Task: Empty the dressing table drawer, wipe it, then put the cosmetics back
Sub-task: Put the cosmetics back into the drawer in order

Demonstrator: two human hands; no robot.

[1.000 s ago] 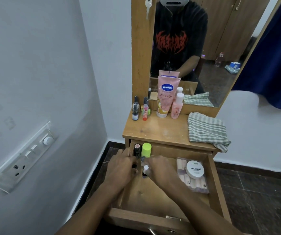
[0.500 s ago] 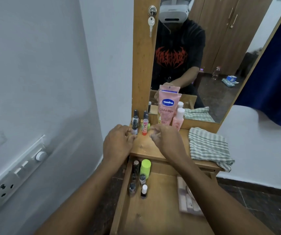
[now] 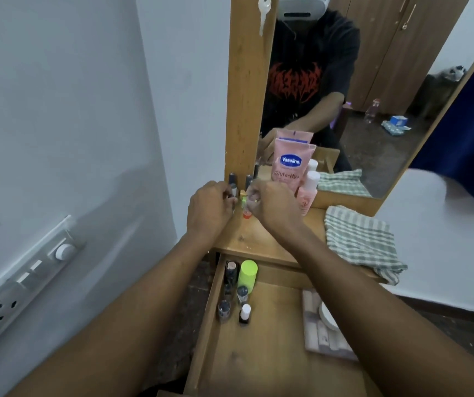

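My left hand [image 3: 210,209] curls round a dark-capped bottle [image 3: 232,183]. My right hand [image 3: 273,204] pinches a red-based vial [image 3: 246,215]. Both stand at the tabletop's [image 3: 261,239] back left. Step, as I judge it: restocking. The drawer [image 3: 205,333] is open below, with bottles along its left wall. Next, I lift both clear and set them upright there.

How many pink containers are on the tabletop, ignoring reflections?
2: the Vaseline tube against the mirror and a smaller pink bottle right of it. The left hand and right hand may hide more.
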